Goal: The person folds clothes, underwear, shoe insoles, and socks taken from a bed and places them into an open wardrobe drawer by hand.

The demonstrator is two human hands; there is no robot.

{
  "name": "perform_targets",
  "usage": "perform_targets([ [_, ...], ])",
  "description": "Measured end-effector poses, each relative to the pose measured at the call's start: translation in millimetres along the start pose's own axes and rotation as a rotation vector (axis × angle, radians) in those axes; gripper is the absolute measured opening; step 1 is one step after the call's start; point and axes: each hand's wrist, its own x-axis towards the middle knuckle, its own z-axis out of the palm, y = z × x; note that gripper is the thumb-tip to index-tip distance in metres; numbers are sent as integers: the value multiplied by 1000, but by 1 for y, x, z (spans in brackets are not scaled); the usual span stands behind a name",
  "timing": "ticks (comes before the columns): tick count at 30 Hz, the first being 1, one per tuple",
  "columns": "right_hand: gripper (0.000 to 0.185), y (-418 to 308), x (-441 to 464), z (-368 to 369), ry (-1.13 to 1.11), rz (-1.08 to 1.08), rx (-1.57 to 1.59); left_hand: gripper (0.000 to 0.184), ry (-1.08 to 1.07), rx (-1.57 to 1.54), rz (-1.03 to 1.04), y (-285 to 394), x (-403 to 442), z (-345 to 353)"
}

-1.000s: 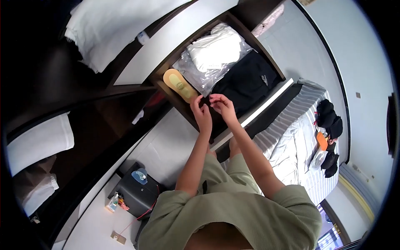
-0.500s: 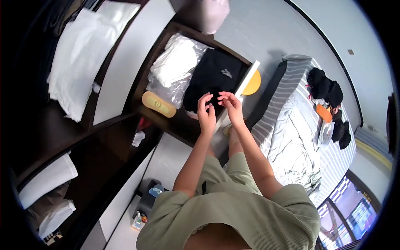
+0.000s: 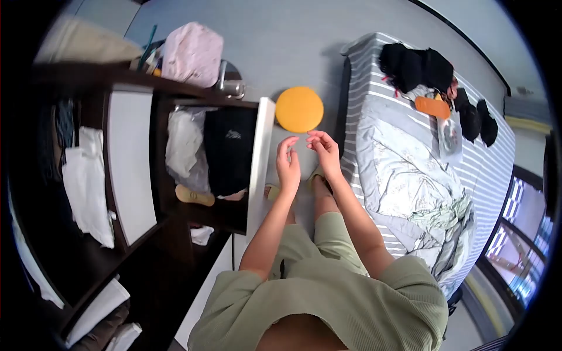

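Note:
Both hands hover over the floor between an open drawer and a bed. My left hand (image 3: 288, 165) has curved fingers with a gap to the thumb and holds nothing; the drawer's white front (image 3: 261, 158) is just left of it. Beside it, my right hand (image 3: 325, 155) is also empty, its fingers bent and apart. Just above them stands a round yellow stool top (image 3: 299, 109). In the drawer lie a folded black garment (image 3: 228, 155), white clothing (image 3: 182, 140) in clear plastic and a tan insole (image 3: 195, 196).
On the striped bed (image 3: 363, 76) at right lie black items (image 3: 413, 67), an orange object (image 3: 432, 107) and a rumpled quilt (image 3: 404, 169). A pink bag (image 3: 192, 55) sits at upper left. Wardrobe shelves with white clothes (image 3: 86, 181) fill the left.
The view has turned toward the bed, so the drawer appears farther left and the yellow stool top shows fully. Both hands keep nearly the same pose, now over the floor instead of the drawer.

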Motion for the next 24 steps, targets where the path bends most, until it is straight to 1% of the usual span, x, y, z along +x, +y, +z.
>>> perform_targets([
  [2,19,-11,4,-28,54,-14,7,27,-52,-37,-24,-1,0,32],
  [3,19,-17,7,-43,74,-55,-9,26,-105,-24,-28,0,0,46],
  [7,20,-36,15,-103,197,-93,39,23,-281,13,-27,8,0,106],
  [11,20,-52,19,-160,318,-119,103,24,-376,45,14,9,-2,165],
  [14,20,-56,21,-200,394,-100,104,24,-464,109,26,14,-7,203],
  [18,21,-59,22,-247,457,-79,142,26,-579,204,-11,12,-13,248],
  [19,21,-59,22,-258,474,-79,152,26,-599,200,11,3,-14,258],
  [22,21,-53,27,-289,522,-84,183,27,-673,248,-34,-11,-17,287],
  [24,21,-50,30,-309,554,-85,206,27,-698,254,-26,-24,-18,306],
])
